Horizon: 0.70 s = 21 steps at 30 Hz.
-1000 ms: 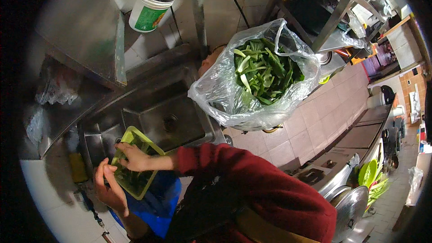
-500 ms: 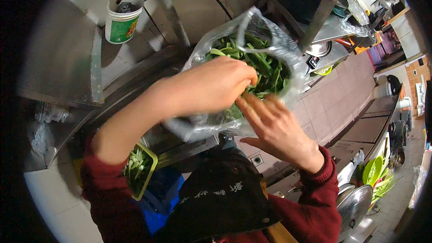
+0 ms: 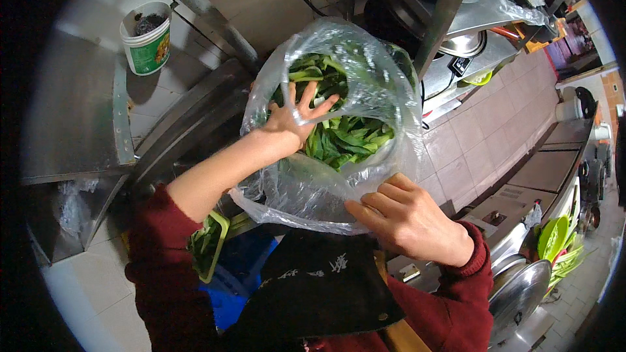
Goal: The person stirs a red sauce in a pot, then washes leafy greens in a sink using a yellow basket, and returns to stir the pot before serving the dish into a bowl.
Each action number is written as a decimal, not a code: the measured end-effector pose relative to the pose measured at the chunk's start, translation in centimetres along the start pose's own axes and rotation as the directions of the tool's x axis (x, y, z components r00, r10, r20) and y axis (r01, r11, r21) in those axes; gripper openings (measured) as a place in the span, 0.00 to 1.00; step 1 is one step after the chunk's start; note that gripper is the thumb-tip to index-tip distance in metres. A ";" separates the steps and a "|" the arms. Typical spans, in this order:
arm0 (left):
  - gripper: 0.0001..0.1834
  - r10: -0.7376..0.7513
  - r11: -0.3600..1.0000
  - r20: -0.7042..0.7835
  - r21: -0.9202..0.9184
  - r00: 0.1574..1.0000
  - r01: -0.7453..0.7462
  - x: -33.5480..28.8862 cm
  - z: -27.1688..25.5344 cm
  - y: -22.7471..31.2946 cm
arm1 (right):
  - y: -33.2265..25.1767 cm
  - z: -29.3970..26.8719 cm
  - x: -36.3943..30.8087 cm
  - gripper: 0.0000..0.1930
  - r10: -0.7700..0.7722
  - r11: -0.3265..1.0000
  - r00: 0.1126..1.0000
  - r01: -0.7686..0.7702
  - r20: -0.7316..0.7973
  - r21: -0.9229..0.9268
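Note:
A clear plastic bag point(image 3: 306, 192) stands in front of me with its mouth facing up, filled with cut leafy greens point(image 3: 349, 142). Inside its mouth my left hand point(image 3: 293, 117) lies over the greens, fingers spread and palm down, and a fold of the plastic crosses its fingers. At the near right rim my right hand point(image 3: 412, 218) is closed, pinching the bag's edge between thumb and fingers. Part of the greens on the far right shows only through the plastic.
A yellow-green basket point(image 3: 220, 248) of cut greens sits below my left forearm. A white and green bucket point(image 3: 145, 45) stands at far left beside a metal cabinet point(image 3: 78, 104). A metal shelf post point(image 3: 450, 16) rises behind the bag; pot lids point(image 3: 521, 293) lie at right.
My hands, close together over the greens before, have parted. The left has spread its fingers on the greens; the right has moved down to grip the bag's rim. The bag's near edge is pulled toward me.

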<state>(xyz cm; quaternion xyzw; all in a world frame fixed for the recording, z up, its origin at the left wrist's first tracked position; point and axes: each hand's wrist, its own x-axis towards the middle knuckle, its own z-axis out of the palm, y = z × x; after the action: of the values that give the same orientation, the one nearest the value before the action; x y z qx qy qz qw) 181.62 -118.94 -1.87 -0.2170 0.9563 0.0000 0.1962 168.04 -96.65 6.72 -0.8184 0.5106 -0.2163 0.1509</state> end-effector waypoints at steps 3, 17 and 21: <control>0.39 0.083 0.973 -0.136 -0.205 0.987 -0.110 0.4 0.5 -1.7 | 0.1 0.0 0.1 0.24 -0.008 1.000 1.000 0.008 -0.020 0.002; 0.39 0.099 0.815 -0.030 -0.571 0.995 -0.098 0.8 -4.0 -2.5 | 0.4 -0.1 -0.2 0.23 -0.036 0.999 0.986 0.035 -0.160 -0.004; 0.44 -0.086 0.965 -0.019 -0.250 0.996 0.078 2.0 0.5 2.2 | 0.4 0.2 -0.1 0.23 -0.056 0.998 0.984 0.056 -0.169 -0.007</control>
<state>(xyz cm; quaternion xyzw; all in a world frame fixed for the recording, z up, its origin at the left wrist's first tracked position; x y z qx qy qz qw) 179.25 -117.72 -3.24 -0.2791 0.9417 0.1087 0.1531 167.83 -96.73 6.36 -0.8113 0.4985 -0.2887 0.1000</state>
